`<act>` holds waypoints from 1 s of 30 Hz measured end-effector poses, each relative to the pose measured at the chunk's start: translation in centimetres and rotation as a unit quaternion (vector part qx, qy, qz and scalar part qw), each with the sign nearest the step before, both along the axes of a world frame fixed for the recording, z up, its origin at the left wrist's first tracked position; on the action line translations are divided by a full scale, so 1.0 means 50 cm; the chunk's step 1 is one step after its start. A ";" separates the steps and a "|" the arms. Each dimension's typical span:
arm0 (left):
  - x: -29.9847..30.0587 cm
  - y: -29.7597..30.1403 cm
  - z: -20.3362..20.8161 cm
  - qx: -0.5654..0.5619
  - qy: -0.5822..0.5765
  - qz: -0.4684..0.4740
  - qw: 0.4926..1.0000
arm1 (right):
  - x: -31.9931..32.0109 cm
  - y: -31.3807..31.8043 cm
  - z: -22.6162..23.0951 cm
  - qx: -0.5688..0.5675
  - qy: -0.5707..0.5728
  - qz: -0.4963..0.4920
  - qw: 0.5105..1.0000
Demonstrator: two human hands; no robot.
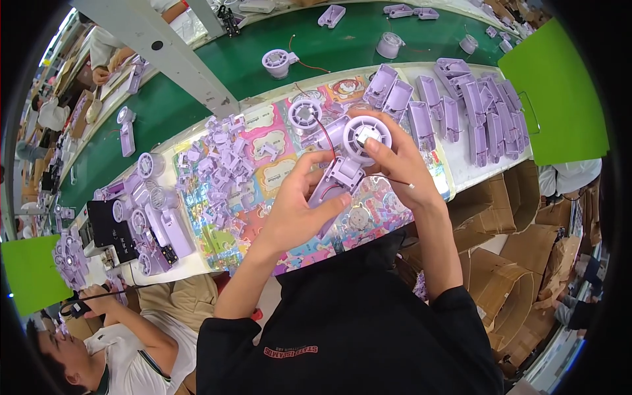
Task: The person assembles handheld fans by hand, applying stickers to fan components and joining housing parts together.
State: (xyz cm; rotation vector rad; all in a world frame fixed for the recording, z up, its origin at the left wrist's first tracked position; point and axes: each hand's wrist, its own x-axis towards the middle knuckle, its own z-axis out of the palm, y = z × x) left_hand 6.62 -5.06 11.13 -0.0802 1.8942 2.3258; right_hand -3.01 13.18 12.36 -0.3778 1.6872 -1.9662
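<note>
Both my hands are closed on a lavender handheld fan assembly, held above the table. My left hand (293, 207) grips the long handle shell (327, 224), thumb laid across its lower part. My right hand (411, 164) holds the round fan head (351, 137) at the handle's upper end, thumb pressing near the pale square at its centre. A small lavender bracket (347, 170) sits where handle and head meet. Thin red and dark wires run from it, one ending in a white connector (412, 186). Just behind my hands, another fan head (305, 114) lies on the table.
A heap of small lavender brackets (220, 161) covers the table's left-centre. Handle shells (487, 122) stand in rows at right. Beyond runs a green conveyor (355, 46) carrying fan parts. A grey post (164, 46) rises at left. Cardboard boxes (494, 276) stand at right; a co-worker (138, 336) sits at left.
</note>
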 end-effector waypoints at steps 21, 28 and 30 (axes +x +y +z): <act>-0.230 -0.558 -0.109 -0.205 0.027 0.484 0.850 | 0.047 0.048 -0.230 0.269 0.384 -0.307 0.828; -0.411 -0.721 -0.289 -0.264 -0.038 0.524 0.809 | 0.039 0.031 -0.232 0.272 0.391 -0.293 0.829; -0.428 -0.722 -0.296 -0.264 -0.053 0.517 0.813 | 0.039 0.037 -0.233 0.277 0.381 -0.298 0.830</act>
